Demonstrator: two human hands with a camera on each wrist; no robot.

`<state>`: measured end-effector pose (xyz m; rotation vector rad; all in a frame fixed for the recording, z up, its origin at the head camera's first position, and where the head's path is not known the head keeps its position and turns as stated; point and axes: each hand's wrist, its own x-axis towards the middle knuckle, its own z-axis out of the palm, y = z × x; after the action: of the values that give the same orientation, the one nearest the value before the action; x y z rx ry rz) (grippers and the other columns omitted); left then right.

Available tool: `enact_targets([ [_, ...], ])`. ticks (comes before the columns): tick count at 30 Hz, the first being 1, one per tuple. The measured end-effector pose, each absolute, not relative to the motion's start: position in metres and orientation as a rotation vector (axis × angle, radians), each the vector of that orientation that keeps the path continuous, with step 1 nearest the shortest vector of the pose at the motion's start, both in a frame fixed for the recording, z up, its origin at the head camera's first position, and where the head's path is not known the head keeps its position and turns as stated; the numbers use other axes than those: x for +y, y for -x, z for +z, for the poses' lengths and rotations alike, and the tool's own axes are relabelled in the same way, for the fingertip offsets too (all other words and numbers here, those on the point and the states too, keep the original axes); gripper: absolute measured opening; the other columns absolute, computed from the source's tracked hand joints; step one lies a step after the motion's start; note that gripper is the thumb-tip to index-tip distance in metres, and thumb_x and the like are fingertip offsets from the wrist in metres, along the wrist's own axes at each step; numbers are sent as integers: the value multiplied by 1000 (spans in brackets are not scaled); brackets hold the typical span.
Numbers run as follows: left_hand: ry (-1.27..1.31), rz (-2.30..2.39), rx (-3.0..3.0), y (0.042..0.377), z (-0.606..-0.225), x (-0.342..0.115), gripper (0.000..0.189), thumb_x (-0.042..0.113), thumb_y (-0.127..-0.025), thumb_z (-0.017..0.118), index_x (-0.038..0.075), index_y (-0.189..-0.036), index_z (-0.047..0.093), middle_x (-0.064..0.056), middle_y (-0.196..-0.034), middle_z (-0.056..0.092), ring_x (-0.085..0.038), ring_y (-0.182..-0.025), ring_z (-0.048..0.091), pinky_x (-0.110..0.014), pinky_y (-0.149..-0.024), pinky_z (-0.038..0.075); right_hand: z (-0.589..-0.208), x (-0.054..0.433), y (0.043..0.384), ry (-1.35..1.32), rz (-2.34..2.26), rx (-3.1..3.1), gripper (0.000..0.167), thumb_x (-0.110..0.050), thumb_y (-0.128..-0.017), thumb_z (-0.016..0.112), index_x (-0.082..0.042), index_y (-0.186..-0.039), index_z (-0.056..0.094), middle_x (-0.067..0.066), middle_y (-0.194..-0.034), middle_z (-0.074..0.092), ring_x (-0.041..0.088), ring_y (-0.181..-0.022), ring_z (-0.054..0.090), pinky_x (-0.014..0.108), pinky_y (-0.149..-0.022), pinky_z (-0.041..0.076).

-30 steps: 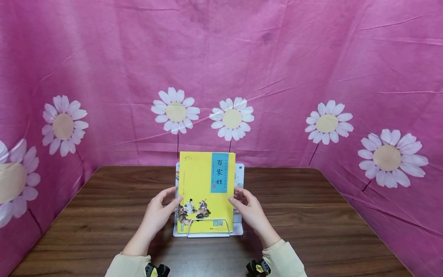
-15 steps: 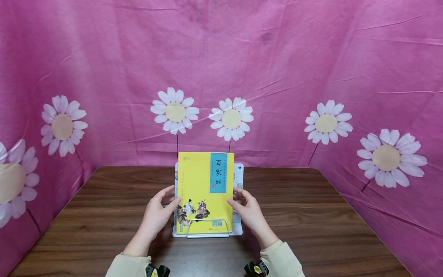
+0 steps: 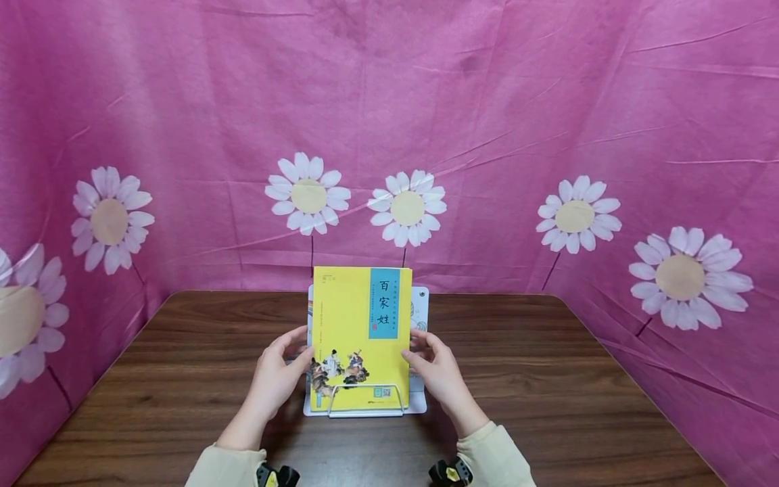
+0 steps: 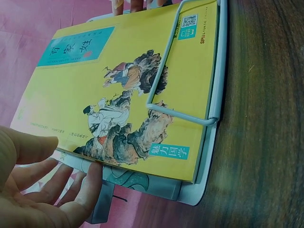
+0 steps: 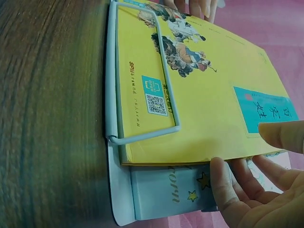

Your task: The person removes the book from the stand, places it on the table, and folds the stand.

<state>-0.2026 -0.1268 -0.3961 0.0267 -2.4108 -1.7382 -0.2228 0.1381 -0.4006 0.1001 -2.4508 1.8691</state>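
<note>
A yellow book (image 3: 347, 304) with a blue title panel and painted figures stands upright on a white book stand (image 3: 419, 404). In the left wrist view, the stand's white wire holder (image 4: 183, 115) crosses the lower front of the cover. At the book's left edge, my left hand (image 3: 272, 379) holds it, thumb at the cover's edge and fingers at the side and behind. My right hand (image 3: 447, 379) holds the right edge; in the right wrist view its thumb (image 5: 282, 135) lies over the cover. Some fingertips are hidden behind the book.
The stand's backboard (image 3: 421, 308), printed with drawings, shows past the book's sides. Beneath is a dark wood-grain table (image 3: 535, 379). A pink curtain (image 3: 487, 101) with large white daisies surrounds its back and sides. Black devices are strapped at both wrists.
The book has shifted very slightly left, along with my right hand. My left thumb has drawn back a little toward the book's left edge.
</note>
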Motion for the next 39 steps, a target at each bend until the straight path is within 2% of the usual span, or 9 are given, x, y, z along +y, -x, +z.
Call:
enact_targets([
  [9,-31,-1698,-2446,206,-397,-127,46,7,-96,62,-2,-140,52,-23,-130,57,-30,-111,61,-25,-79,58,-397,137,219,-121,1904,-2466,51,-9,-91,67,6,-137,51,24,-122,55,25,-99,57,42,-82,59],
  [12,-18,-1651,-2473,204,-397,-127,47,8,-95,62,-2,-141,51,-23,-130,57,-32,-114,60,-34,-87,56,-396,138,218,-135,1842,-2507,52,-12,-90,68,5,-137,52,23,-122,57,27,-102,58,40,-82,57],
  [15,1,-1600,-2486,202,-395,-126,49,7,-94,63,-2,-141,51,-23,-130,57,-34,-117,59,-46,-97,50,-395,138,218,-141,1781,-2540,52,-13,-90,70,3,-137,54,21,-123,59,28,-104,58,37,-82,53],
  [19,12,-1579,-2478,199,-392,-124,51,6,-93,64,-2,-141,50,-24,-134,55,-38,-121,56,-54,-102,44,-394,138,218,-129,1785,-2536,52,-13,-90,70,1,-137,54,21,-123,59,29,-105,58,38,-85,52],
  [24,1,-1574,-2482,197,-390,-122,50,7,-94,63,-3,-142,50,-25,-138,53,-40,-124,55,-56,-103,43,-393,137,218,-123,1839,-2498,55,-9,-90,69,2,-140,51,21,-121,57,28,-104,57,35,-85,52],
  [30,-15,-1551,-2502,196,-388,-120,50,8,-95,62,-4,-142,49,-25,-141,51,-40,-126,54,-56,-105,41,-393,136,217,-115,1938,-2452,55,-7,-90,68,5,-141,48,22,-121,54,25,-101,54,42,-81,58],
  [39,-40,-1497,-2489,196,-389,-117,48,7,-94,63,-3,-139,52,-25,-140,49,-41,-122,55,-56,-101,44,-395,137,220,-88,1945,-2458,51,-7,-92,65,4,-139,50,21,-120,54,23,-99,53,43,-83,58],
])
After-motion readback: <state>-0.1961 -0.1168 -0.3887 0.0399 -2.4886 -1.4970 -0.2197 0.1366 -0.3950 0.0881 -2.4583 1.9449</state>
